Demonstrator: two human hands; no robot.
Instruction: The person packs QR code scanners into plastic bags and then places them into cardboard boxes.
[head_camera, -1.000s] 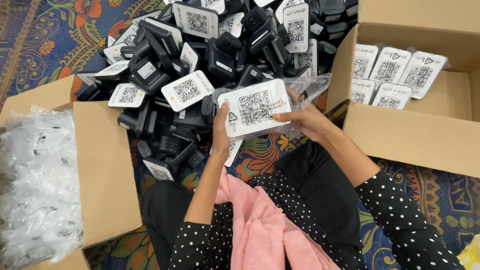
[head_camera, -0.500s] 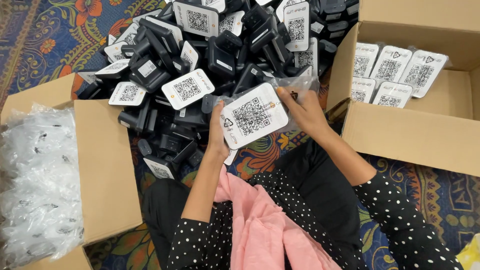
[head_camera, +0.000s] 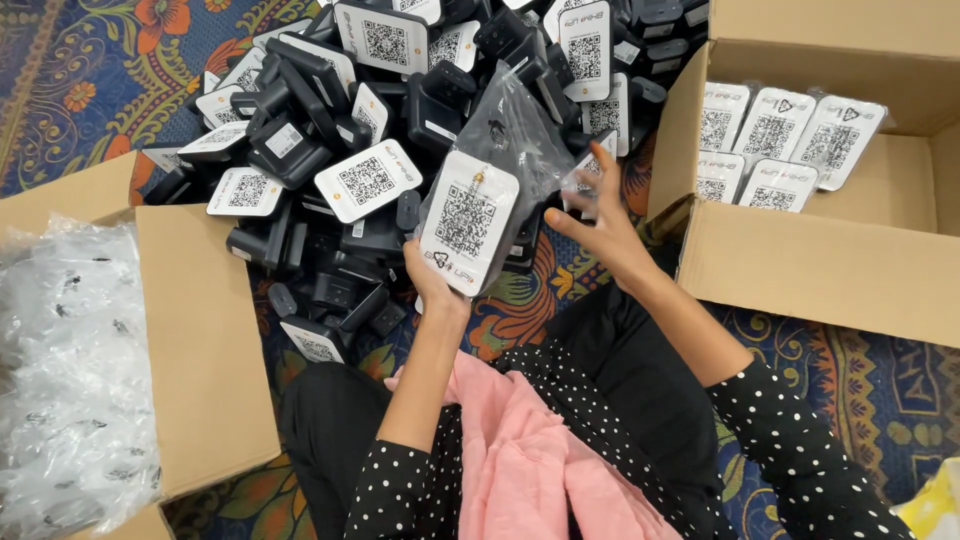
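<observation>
Clear plastic bag (head_camera: 520, 130) sheathes a white-faced device (head_camera: 468, 222) that my left hand (head_camera: 428, 285) grips from below. My right hand (head_camera: 600, 215) hovers just beside the device, fingers spread, holding nothing.

Patterned carpet (head_camera: 90, 90) underfoot, deep blue with orange flowers and pale scrollwork, reaching every edge of the view. Open cardboard box (head_camera: 200, 340) at the left edge, another cardboard box (head_camera: 810, 270) at the right edge. Even, soft light, no hard shadows.
</observation>
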